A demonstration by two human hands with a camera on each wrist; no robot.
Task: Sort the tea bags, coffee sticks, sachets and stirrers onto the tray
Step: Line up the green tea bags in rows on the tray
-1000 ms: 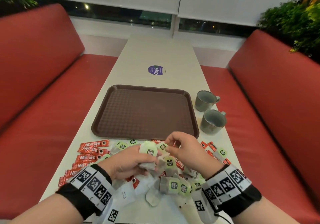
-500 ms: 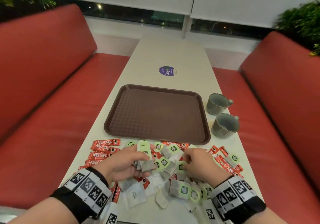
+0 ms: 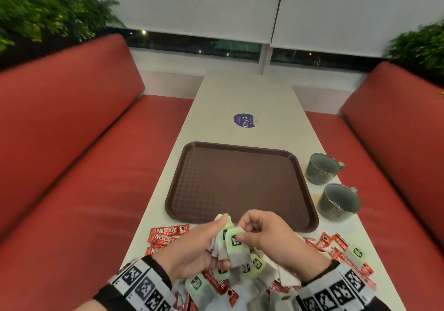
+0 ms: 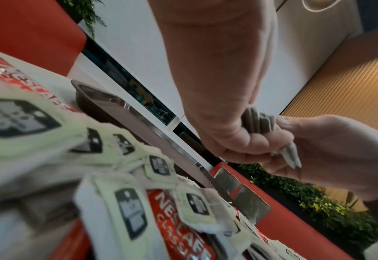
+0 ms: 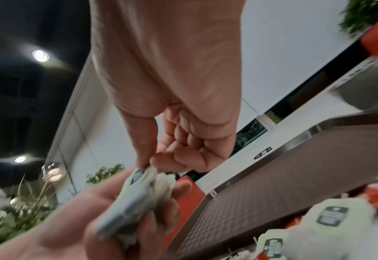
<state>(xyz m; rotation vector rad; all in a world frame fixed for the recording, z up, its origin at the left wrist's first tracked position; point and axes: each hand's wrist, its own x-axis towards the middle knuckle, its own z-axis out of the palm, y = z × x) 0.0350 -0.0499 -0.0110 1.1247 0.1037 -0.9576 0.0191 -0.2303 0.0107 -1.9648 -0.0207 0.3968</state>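
Observation:
My left hand (image 3: 204, 245) grips a small stack of green-tagged tea bags (image 3: 222, 236) above the pile, just in front of the brown tray (image 3: 240, 183), which has nothing on it. My right hand (image 3: 242, 232) pinches one tea bag (image 3: 236, 245) by its green tag and holds it against that stack. In the left wrist view the stack of tea bags (image 4: 258, 122) shows edge-on between both hands. In the right wrist view the thumb and forefinger pinch the tea bag (image 5: 139, 177) at its tag. Loose tea bags (image 3: 199, 286) and red coffee sticks (image 3: 168, 232) lie mixed on the table below.
Two grey mugs (image 3: 323, 168) (image 3: 338, 201) stand to the right of the tray. More red coffee sticks (image 3: 336, 244) lie scattered at the right. A purple sticker (image 3: 243, 120) is on the white table (image 3: 240, 94) beyond the tray. Red benches flank both sides.
Both hands have risen from the pile toward the tray's near edge. The right hand picked up another tea bag and brought it to the stack in the left hand.

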